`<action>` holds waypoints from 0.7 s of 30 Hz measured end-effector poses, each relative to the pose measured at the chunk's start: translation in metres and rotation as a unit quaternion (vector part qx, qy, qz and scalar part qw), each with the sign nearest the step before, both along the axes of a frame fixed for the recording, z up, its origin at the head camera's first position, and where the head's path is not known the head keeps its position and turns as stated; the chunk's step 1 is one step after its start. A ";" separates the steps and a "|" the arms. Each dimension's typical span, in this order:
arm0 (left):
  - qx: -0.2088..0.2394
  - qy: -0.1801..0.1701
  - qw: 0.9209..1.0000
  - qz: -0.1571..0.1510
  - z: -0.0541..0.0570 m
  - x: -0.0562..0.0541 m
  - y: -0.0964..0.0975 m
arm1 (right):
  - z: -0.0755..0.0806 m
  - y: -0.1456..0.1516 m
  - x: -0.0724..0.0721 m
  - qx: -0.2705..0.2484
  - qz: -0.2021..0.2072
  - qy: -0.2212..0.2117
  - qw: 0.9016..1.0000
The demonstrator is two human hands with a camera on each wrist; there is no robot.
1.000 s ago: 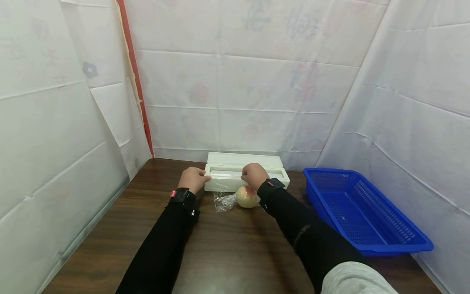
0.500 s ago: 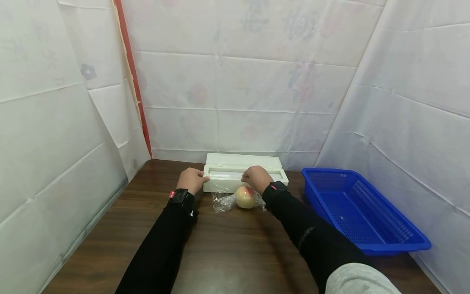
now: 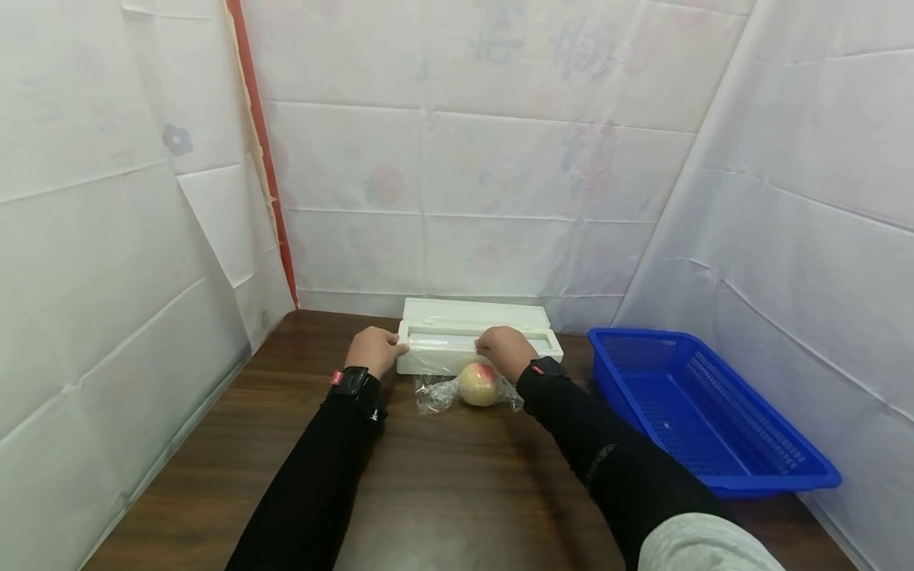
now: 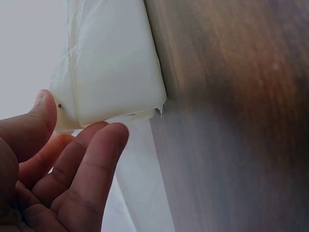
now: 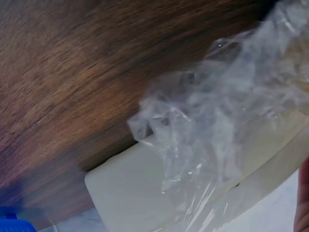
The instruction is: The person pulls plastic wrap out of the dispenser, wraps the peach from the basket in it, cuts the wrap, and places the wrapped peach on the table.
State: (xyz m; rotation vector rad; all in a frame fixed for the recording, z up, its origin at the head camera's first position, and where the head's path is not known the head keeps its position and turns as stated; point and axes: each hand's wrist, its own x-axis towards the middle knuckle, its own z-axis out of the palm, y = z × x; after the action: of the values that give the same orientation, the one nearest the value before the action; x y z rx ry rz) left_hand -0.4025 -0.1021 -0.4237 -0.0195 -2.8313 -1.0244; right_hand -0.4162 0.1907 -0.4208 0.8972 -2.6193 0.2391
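1. The left hand [image 3: 373, 350] is gripping the left end of the white box [image 3: 433, 362], thumb resting on its edge and fingers bending against its end.
2. The right hand [image 3: 508, 351] is bending its fingers at the box's front edge, right of the middle; I can't tell what, if anything, they're pinching.
3. The box is standing on the brown table [image 3: 443, 484], its lid [image 3: 474, 312] leaning open behind.
4. A yellowish, red-patched fruit [image 3: 478, 386] is sitting just in front, clear film [image 3: 435, 394] bunching out either side and running up the box.
5. A blue basket [image 3: 703, 396] is lying to the right.
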 end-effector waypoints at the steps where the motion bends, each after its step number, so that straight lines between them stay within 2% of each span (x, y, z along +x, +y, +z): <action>1: 0.001 0.000 1.000 0.000 0.001 0.001 0.001 | -0.001 0.001 0.000 -0.002 0.002 0.004 1.000; 6: -0.012 0.015 1.000 -0.003 0.004 0.003 0.007 | -0.005 0.006 -0.002 -0.026 0.003 0.015 1.000; 11: -0.060 0.072 0.995 -0.022 -0.001 0.001 0.010 | -0.012 0.006 -0.005 -0.038 0.000 0.024 0.999; 14: -0.085 0.092 0.992 -0.033 -0.003 0.000 0.010 | -0.015 0.007 -0.007 -0.048 0.009 0.028 0.998; 17: -0.095 0.089 0.991 -0.032 -0.002 0.000 0.010 | -0.017 0.009 -0.008 -0.051 0.012 0.029 0.998; 21: -0.077 0.071 0.994 -0.028 -0.001 0.000 0.009 | -0.019 0.014 -0.010 -0.047 0.015 0.038 0.998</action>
State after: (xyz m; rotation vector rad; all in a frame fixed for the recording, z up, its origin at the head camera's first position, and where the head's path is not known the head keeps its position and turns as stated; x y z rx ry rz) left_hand -0.4028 -0.0931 -0.4243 -0.1811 -2.7854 -0.7785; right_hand -0.4266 0.2046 -0.4397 0.8969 -2.5044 0.3261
